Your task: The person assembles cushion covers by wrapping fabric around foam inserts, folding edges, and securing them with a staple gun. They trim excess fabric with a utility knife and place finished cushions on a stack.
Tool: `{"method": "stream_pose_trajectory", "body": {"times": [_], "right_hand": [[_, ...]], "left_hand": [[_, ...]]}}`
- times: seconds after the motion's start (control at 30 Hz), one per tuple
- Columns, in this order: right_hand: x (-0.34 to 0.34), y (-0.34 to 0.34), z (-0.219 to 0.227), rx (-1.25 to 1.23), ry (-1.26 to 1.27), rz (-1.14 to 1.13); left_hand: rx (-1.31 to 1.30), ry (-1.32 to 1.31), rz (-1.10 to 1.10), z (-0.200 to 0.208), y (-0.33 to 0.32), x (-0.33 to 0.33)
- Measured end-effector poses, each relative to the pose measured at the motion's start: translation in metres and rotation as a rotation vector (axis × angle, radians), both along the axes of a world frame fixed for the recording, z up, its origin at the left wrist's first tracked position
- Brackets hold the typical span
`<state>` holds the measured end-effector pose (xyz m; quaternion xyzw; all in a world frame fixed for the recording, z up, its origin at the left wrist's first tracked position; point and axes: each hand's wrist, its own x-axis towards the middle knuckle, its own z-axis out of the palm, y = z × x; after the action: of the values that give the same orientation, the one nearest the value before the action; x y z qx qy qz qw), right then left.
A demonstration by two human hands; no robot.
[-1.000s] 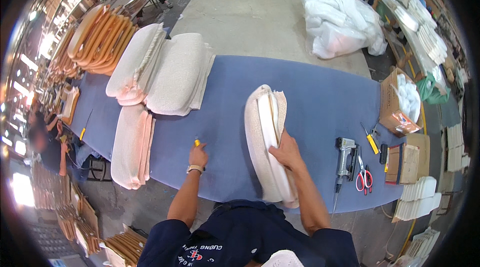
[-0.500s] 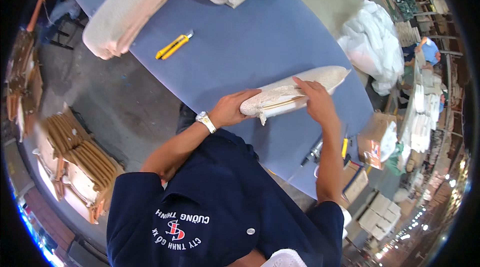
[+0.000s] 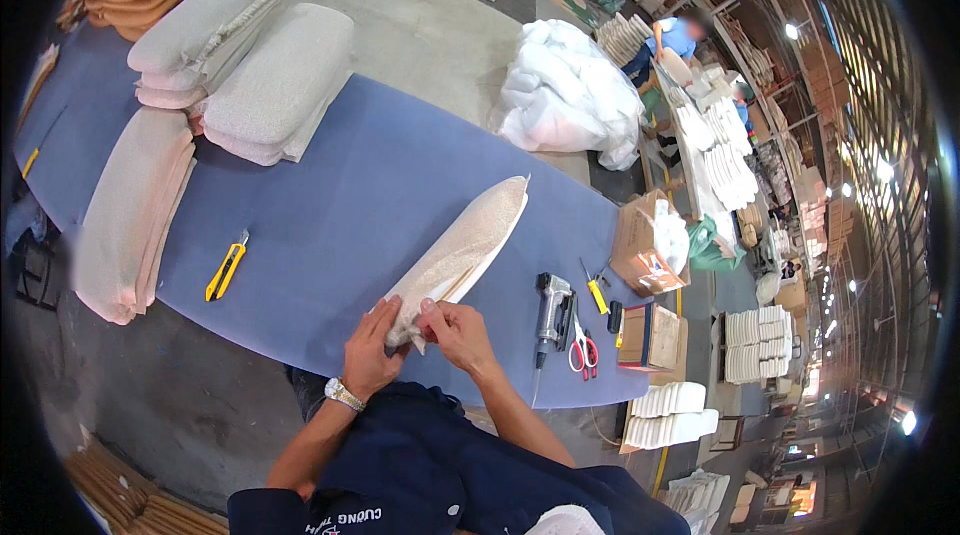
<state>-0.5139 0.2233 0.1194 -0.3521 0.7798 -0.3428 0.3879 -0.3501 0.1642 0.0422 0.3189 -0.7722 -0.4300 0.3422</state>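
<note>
A long, rounded upholstered pad (image 3: 455, 240) in beige woven fabric is held over the blue table, its far end pointing up and to the right. A white underside and a narrow wooden edge show along its right side. My left hand (image 3: 372, 347) wraps the near left end, with fingers on top of the fabric. At that same end my right hand (image 3: 458, 335) pinches the loose fabric edge between thumb and fingers. The fabric bunches between the two hands, and the fingertips there are partly hidden.
Stacks of beige pads (image 3: 275, 85) stand on the blue table (image 3: 300, 225) at the far left. A yellow utility knife (image 3: 227, 267) lies left. Right are a pneumatic staple gun (image 3: 551, 310), red-handled scissors (image 3: 582, 347), a yellow screwdriver (image 3: 597, 293) and a cardboard box (image 3: 640, 245). Co-workers stand farther off.
The pad has turned so its far end points away from me. My right hand has moved from its middle to the near end, beside my left. The head view has shifted too.
</note>
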Motion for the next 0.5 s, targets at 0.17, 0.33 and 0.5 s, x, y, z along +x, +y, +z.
{"method": "stream_pose_trajectory", "body": {"times": [0.17, 0.33, 0.5], "right_hand": [[0.02, -0.013, 0.023, 0.212, 0.498, 0.149], [0.013, -0.004, -0.011, 0.144, 0.422, 0.06], [0.023, -0.004, -0.017, 0.033, 0.236, 0.002]], "left_hand": [[-0.093, -0.064, -0.076, -0.011, 0.012, 0.007], [-0.013, -0.03, -0.075, -0.005, 0.01, 0.005], [0.07, 0.033, 0.007, -0.012, 0.002, 0.009]]}}
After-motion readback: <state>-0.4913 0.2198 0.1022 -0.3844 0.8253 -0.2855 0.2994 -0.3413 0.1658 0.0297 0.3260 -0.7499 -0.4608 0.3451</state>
